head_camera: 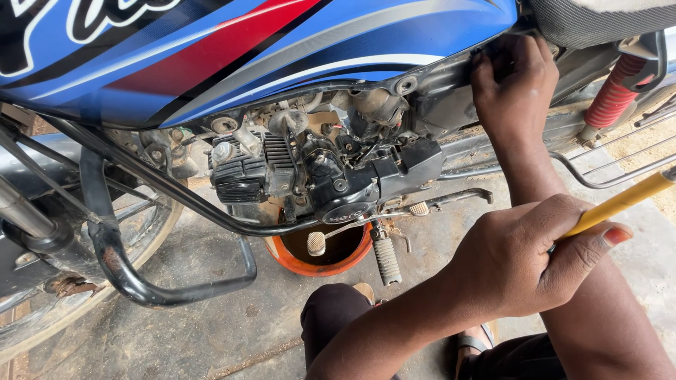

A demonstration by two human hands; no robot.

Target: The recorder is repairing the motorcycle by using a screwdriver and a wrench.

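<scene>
Two hands, two jobs, and I place everything by the black finned engine block (296, 176) of the blue-and-red motorcycle. My left hand (524, 264) sits below and to the right of the engine, away from the metal, fingers and thumb clamped around a yellow-handled tool (623, 203), a screwdriver by the look of it. Its handle slants up and away from the engine; the working end is hidden inside my fist, so I cannot tell its tip. I judge I hold it back there to keep it ready without fouling the parts.

My right hand (514, 84) is up and to the right of the engine, at the dark frame edge just under the grey textured seat (598, 17). Its fingers curl over that edge and press into it; whether they pinch something small there I cannot tell, since the fingertips are tucked out of sight.

Directly below the engine stands a round orange plastic bowl (320, 255) on the concrete floor (211, 309), placed, I would say, to catch whatever drips from the crankcase. The ribbed footpeg (386, 259) hangs just beside its right rim. Far right of the engine a red coil shock spring (614, 91) runs up toward the seat. A black tubular crash guard (141, 267) loops out to the engine's left.
</scene>
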